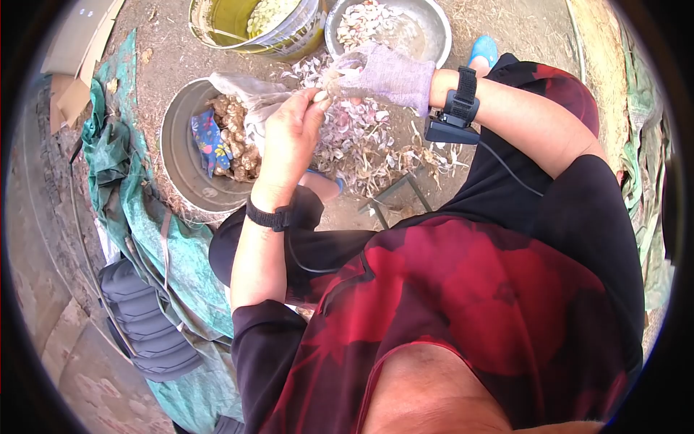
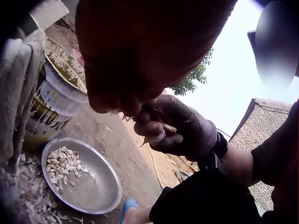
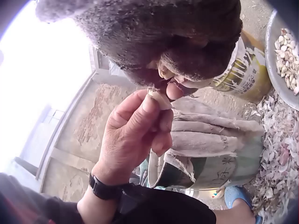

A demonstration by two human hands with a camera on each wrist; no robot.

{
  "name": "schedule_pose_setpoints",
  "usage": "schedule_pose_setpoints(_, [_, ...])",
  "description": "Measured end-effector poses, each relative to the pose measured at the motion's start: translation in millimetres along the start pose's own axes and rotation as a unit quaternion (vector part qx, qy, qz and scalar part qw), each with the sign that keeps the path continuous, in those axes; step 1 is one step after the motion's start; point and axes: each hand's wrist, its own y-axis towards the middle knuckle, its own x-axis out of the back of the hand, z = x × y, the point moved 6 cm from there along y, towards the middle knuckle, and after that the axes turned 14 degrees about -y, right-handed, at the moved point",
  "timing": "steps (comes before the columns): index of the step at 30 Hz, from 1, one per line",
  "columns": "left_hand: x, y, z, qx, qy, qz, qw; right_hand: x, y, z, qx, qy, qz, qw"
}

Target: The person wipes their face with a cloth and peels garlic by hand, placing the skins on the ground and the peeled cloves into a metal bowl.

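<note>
My bare left hand (image 1: 293,130) pinches a pale garlic clove (image 3: 160,99) between thumb and fingers. Close against it, my right hand (image 1: 361,76) wears a greyish-lilac glove, with bare fingertips showing. In the right wrist view, another garlic clove (image 3: 165,71) peeks out from the curled gloved fingers, and the fingertips of both hands meet around the first clove. Beneath them lies a heap of garlic skins (image 1: 354,126). Ahead of the right hand stands a metal basin (image 1: 442,43) with unpeeled-looking cloves (image 1: 361,22). My left palm is hidden in shadow in its wrist view.
Left of the hands, a bucket (image 1: 173,152) holds garlic bulbs (image 1: 231,134) and a blue flowered cloth (image 1: 210,145); a greyish cloth (image 1: 249,90) hangs over its rim. A yellow bucket (image 1: 300,43) holds pale cloves. Green tarp (image 1: 137,188) lies at the left.
</note>
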Motion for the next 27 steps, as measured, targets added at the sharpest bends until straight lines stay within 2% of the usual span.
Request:
schedule_pose_setpoints(3, [-3,0,0,-0.023,0.015,0.007,1.000,-3,0,-4,0.019,-0.059,-0.031,0.998])
schedule_pose_setpoints(5, [-3,-1,-4,-0.025,0.014,0.007,1.000,-4,0,-3,0.025,0.030,-0.026,0.999])
schedule_pose_setpoints(7, [-1,-1,-6,0.053,-0.057,0.003,0.997,0,-1,0,0.051,0.050,-0.028,0.997])
schedule_pose_setpoints(9, [1,-1,-5,0.058,-0.067,-0.001,0.996,1,-1,4,0.077,0.068,-0.029,0.994])
schedule_pose_setpoints(12, [1,-2,-4,0.061,-0.061,-0.003,0.996,1,0,4,0.058,0.069,-0.038,0.995])
schedule_pose_setpoints(14, [0,-3,-1,0.058,-0.045,-0.001,0.997,-2,2,0,0.026,0.040,0.007,0.999])
schedule_pose_setpoints(17, [0,-2,0,0.010,-0.001,0.006,1.000,-4,3,-4,0.013,0.006,-0.010,1.000])
schedule_pose_setpoints(24, [-2,-4,1,-0.005,0.021,0.007,1.000,-8,1,-4,0.006,0.011,-0.012,1.000])
schedule_pose_setpoints(26, [-1,-4,-2,0.000,0.019,0.000,1.000,-11,-2,-4,-0.031,0.064,0.039,0.997])
schedule_pose_setpoints(27, [0,-4,-7,-0.006,-0.003,0.003,1.000,-12,-3,-7,-0.031,0.063,0.038,0.997])
